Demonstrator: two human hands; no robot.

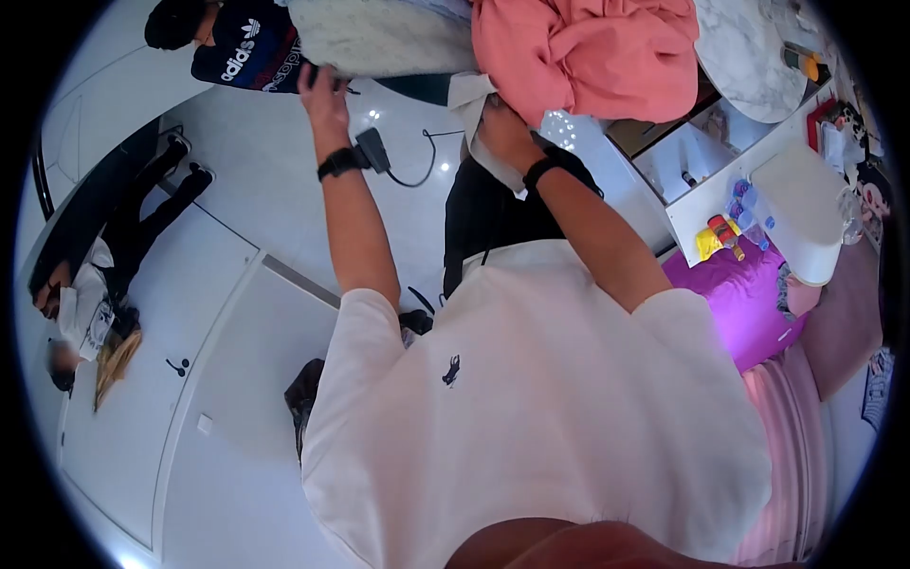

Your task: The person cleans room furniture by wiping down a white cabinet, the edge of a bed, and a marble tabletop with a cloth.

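My left hand (325, 100) is raised at the near edge of a pale patterned blanket (379, 38), beside a person's dark adidas top (251, 52). Its fingers look spread, with nothing visible between them. My right hand (504, 131) is closed on a pale cloth (469, 100) that hangs down past my wrist. Just beyond that hand lies a heap of coral-pink fabric (588, 57). A dark green panel of fabric (417, 88) shows between my hands, under the blanket's edge. Both wrists wear black bands, and a black box (373, 150) with a cable hangs by the left one.
A person in a black cap (175, 24) is at the upper left. Another person's reflection appears in a dark-framed mirror (71, 218). On the right are a white shelf unit (687, 204), a round marble-look tabletop (749, 57), plastic bottles (749, 213) and a purple cover (739, 303).
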